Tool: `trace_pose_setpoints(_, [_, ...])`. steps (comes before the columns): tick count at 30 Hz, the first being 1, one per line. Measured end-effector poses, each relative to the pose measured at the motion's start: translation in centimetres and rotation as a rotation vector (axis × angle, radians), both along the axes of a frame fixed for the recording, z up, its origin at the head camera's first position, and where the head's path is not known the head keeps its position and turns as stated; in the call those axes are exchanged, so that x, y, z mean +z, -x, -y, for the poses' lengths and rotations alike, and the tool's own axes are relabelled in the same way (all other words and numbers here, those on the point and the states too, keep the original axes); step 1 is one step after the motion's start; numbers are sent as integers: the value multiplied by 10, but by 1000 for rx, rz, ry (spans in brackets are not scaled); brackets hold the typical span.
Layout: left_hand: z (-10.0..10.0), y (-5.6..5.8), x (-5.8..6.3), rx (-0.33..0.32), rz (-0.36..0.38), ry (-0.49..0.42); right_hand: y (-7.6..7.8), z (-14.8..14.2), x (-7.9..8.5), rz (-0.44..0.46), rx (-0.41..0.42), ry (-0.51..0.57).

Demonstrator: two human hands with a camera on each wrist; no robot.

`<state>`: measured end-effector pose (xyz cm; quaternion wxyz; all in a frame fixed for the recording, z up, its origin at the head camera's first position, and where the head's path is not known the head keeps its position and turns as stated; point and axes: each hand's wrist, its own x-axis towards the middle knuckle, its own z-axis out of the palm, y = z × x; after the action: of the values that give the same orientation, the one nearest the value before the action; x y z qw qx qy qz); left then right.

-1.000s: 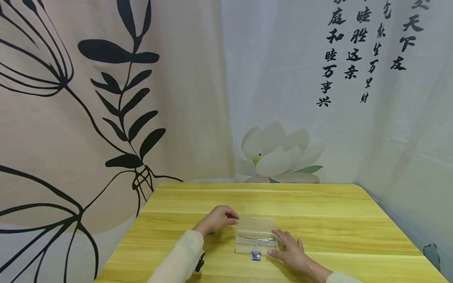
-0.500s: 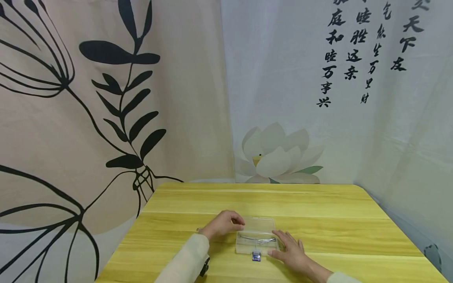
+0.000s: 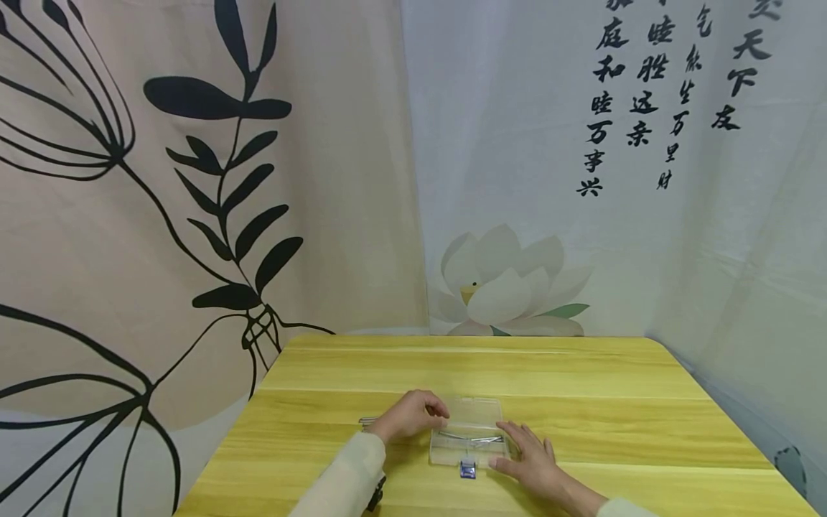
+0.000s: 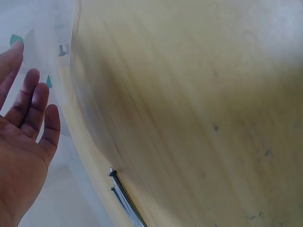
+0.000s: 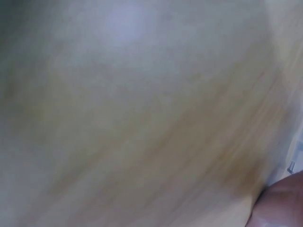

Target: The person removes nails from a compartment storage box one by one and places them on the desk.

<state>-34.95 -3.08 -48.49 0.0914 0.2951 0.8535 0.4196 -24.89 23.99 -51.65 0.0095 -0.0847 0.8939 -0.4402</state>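
Observation:
A clear plastic box point(image 3: 452, 456) lies on the wooden table with its lid point(image 3: 474, 411) laid back. Inside it are thin metal rods point(image 3: 472, 436), and a blue-marked latch point(image 3: 468, 469) hangs at its front. My left hand point(image 3: 407, 416) is over the box's left end near the lid, its fingers loosely bent in the left wrist view. Nothing shows between those fingers. On the right, my right hand point(image 3: 531, 463) rests with spread fingers, index at the lid's hinge side and thumb at the front corner. The right wrist view shows only a bit of that hand point(image 5: 279, 205).
More metal rods point(image 4: 124, 198) lie on the table to the left, partly behind the left wrist in the head view. The wooden table point(image 3: 581, 388) reaches back to a printed curtain point(image 3: 349, 179). A dark band point(image 3: 375, 494) is on the left wrist.
My left hand has moved right and slightly nearer, from the lid's left edge to over the box's left end. The rods on the left have come into view. The right hand stays put.

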Motion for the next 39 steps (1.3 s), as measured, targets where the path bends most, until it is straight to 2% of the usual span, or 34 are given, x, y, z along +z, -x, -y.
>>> trace_pose_setpoints(11, [-6,-4,-2,-6,9,24,-2,1,4,7,-1,13])
trace_pose_setpoints(20, [-11,-4,-6,-10,-29,117,-1,0,3,6,11,15])
trace_pose_setpoints(27, [-12,-4,-4,-17,-23,114,-1,0,1,1,10,27])
trace_pose_setpoints(39, [-17,2,-8,-76,-139,167,1,1,1,1,8,22])
